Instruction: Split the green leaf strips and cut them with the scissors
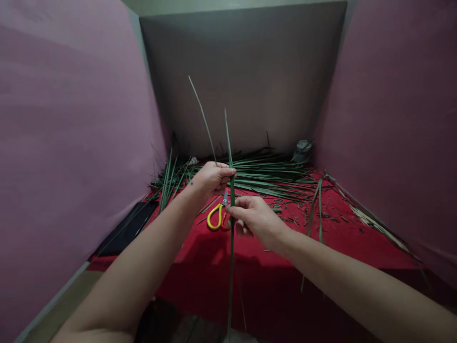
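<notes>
**Two hands pinch an upright green leaf strip above a red-covered surface**

The left hand (pixel 214 177) pinches a long green leaf strip (pixel 232 257) between thumb and fingertips; the right hand (pixel 253 215) pinches it lower down. The strip stands nearly vertical between twelve and six o'clock, its lower end reaching the bottom of the view. A thin pale stem (pixel 202 110) rises toward eleven o'clock from behind the left hand; whether that hand grips it, I cannot tell.

Taking the hands as the clock's centre, scissors (pixel 214 217) with a yellow loop and a red one lie at seven o'clock on the red surface (pixel 260 257), partly hidden by the right hand. Piled green leaves (pixel 264 174) spread from ten to two o'clock, near a whitish container (pixel 302 148) at two. Small scraps (pixel 296 214) lie scattered around three o'clock, with drooping strips (pixel 320 214) beyond them and pale strips (pixel 378 226) farther out. A flat black object (pixel 130 226) lies between eight and nine o'clock.
</notes>
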Demonstrator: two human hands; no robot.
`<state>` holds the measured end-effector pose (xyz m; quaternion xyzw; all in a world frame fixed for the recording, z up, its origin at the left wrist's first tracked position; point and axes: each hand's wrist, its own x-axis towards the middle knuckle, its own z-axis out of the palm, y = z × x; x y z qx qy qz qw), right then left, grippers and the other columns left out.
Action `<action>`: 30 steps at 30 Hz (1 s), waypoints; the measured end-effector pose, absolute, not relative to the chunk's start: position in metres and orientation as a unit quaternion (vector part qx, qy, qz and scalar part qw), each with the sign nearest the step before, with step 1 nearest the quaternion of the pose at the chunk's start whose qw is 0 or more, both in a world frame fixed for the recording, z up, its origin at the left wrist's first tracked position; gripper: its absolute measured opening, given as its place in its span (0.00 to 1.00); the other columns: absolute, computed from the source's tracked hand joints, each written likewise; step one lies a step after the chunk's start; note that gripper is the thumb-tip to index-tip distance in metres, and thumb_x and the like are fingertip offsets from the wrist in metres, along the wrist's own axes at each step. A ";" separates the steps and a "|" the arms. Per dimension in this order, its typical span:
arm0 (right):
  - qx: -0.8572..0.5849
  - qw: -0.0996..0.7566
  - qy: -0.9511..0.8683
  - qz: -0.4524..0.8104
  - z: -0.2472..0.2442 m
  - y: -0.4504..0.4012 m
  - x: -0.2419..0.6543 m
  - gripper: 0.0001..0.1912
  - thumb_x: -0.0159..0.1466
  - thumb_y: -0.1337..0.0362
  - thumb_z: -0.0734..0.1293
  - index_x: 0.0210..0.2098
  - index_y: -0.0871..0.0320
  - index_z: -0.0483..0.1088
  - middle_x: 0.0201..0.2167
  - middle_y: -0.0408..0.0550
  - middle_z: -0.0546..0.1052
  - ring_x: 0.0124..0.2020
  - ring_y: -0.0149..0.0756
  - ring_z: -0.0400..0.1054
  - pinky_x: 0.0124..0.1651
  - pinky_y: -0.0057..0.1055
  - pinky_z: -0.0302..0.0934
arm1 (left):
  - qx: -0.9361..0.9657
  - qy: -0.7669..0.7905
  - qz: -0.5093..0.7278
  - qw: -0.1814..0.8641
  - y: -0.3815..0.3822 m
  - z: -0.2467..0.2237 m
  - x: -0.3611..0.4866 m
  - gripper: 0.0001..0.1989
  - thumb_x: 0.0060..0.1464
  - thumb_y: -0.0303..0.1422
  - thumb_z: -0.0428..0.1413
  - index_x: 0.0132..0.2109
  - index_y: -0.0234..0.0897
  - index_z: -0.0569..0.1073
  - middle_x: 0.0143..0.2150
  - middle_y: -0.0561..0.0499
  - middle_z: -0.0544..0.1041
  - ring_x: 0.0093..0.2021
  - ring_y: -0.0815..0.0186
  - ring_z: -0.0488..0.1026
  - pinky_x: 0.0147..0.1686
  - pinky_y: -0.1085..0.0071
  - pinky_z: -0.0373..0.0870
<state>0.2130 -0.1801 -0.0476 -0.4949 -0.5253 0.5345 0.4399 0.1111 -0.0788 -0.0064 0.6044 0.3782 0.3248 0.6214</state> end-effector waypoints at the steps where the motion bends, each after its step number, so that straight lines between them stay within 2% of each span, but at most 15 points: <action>1: -0.489 0.448 -0.518 0.540 -0.050 -0.173 0.210 0.08 0.60 0.69 0.61 0.24 0.62 0.64 0.19 0.45 0.73 0.12 0.21 0.58 0.13 0.20 0.47 | 0.606 0.389 0.322 0.615 -0.076 -0.008 0.112 0.14 0.47 0.31 0.58 0.20 0.35 0.62 0.13 0.61 0.51 0.11 0.78 0.45 0.12 0.79 0.42; 5: -0.457 0.451 -0.506 0.577 -0.059 -0.153 0.217 0.09 0.59 0.68 0.62 0.22 0.60 0.63 0.16 0.44 0.72 0.11 0.24 0.60 0.11 0.22 0.46 | 0.615 0.446 0.316 0.569 -0.046 -0.006 0.092 0.14 0.49 0.40 0.58 0.24 0.34 0.69 0.14 0.62 0.49 0.12 0.78 0.44 0.13 0.78 0.40; 7: -0.472 0.439 -0.506 0.574 -0.059 -0.147 0.229 0.10 0.58 0.68 0.64 0.21 0.61 0.62 0.13 0.42 0.70 0.10 0.22 0.58 0.12 0.21 0.46 | 0.618 0.492 0.315 0.526 -0.020 0.000 0.072 0.15 0.49 0.41 0.57 0.24 0.33 0.71 0.13 0.62 0.49 0.12 0.77 0.43 0.14 0.77 0.38; 13: -0.467 0.432 -0.494 0.593 -0.058 -0.128 0.275 0.11 0.58 0.64 0.66 0.22 0.61 0.63 0.17 0.43 0.73 0.11 0.21 0.58 0.13 0.21 0.47 | 0.606 0.662 0.323 0.302 0.053 -0.007 0.018 0.17 0.43 0.33 0.61 0.15 0.36 0.62 0.09 0.58 0.53 0.12 0.72 0.51 0.19 0.73 0.43; 15: -0.450 0.446 -0.477 0.609 -0.065 -0.119 0.289 0.11 0.57 0.61 0.67 0.25 0.61 0.64 0.18 0.43 0.73 0.11 0.22 0.59 0.13 0.21 0.46 | 0.606 0.688 0.330 0.226 0.067 -0.018 0.010 0.20 0.39 0.29 0.63 0.14 0.38 0.58 0.10 0.56 0.54 0.17 0.67 0.60 0.22 0.72 0.47; 17: -0.433 0.463 -0.466 0.618 -0.076 -0.109 0.301 0.11 0.55 0.60 0.69 0.26 0.61 0.64 0.19 0.43 0.74 0.12 0.22 0.60 0.15 0.21 0.49 | 0.608 0.698 0.337 0.173 0.075 -0.028 0.008 0.20 0.36 0.28 0.63 0.15 0.38 0.57 0.13 0.53 0.58 0.26 0.58 0.67 0.26 0.71 0.51; 19: -0.421 0.478 -0.448 0.628 -0.086 -0.101 0.311 0.11 0.54 0.61 0.69 0.29 0.62 0.66 0.21 0.44 0.74 0.12 0.21 0.60 0.16 0.20 0.51 | 0.611 0.699 0.343 0.146 0.078 -0.031 0.011 0.20 0.34 0.27 0.64 0.16 0.38 0.57 0.17 0.48 0.64 0.35 0.51 0.69 0.30 0.69 0.54; 21: -0.408 0.495 -0.437 0.630 -0.095 -0.095 0.318 0.11 0.55 0.61 0.68 0.32 0.63 0.68 0.21 0.45 0.75 0.12 0.22 0.60 0.14 0.20 0.48 | 0.622 0.684 0.353 0.145 0.075 -0.029 0.023 0.18 0.35 0.26 0.63 0.19 0.38 0.58 0.22 0.43 0.69 0.41 0.47 0.69 0.32 0.68 0.55; 23: -0.393 0.506 -0.435 0.633 -0.100 -0.092 0.322 0.12 0.55 0.61 0.67 0.35 0.64 0.69 0.21 0.46 0.75 0.12 0.22 0.60 0.14 0.20 0.45 | 0.649 0.647 0.357 0.179 0.064 -0.024 0.047 0.14 0.38 0.29 0.62 0.22 0.37 0.62 0.26 0.43 0.71 0.40 0.51 0.69 0.31 0.70 0.57; 25: -0.380 0.513 -0.436 0.635 -0.102 -0.091 0.323 0.13 0.56 0.60 0.67 0.36 0.65 0.70 0.21 0.47 0.75 0.12 0.22 0.59 0.13 0.20 0.44 | 0.682 0.598 0.335 0.255 0.045 -0.022 0.080 0.11 0.41 0.33 0.62 0.24 0.36 0.67 0.26 0.45 0.72 0.32 0.59 0.70 0.26 0.72 0.57; 27: -0.380 0.520 -0.435 0.629 -0.101 -0.092 0.322 0.13 0.56 0.60 0.66 0.36 0.64 0.70 0.21 0.46 0.75 0.12 0.22 0.59 0.13 0.20 0.43 | 0.702 0.544 0.301 0.347 0.020 -0.026 0.117 0.10 0.47 0.39 0.58 0.29 0.36 0.72 0.25 0.48 0.73 0.22 0.67 0.66 0.21 0.74 0.55; 30: -0.399 0.521 -0.442 0.611 -0.098 -0.098 0.321 0.11 0.55 0.60 0.65 0.32 0.63 0.68 0.19 0.45 0.75 0.11 0.23 0.58 0.12 0.20 0.42 | 0.706 0.462 0.250 0.476 -0.017 -0.044 0.166 0.14 0.43 0.42 0.61 0.29 0.34 0.74 0.24 0.49 0.73 0.17 0.73 0.61 0.17 0.76 0.53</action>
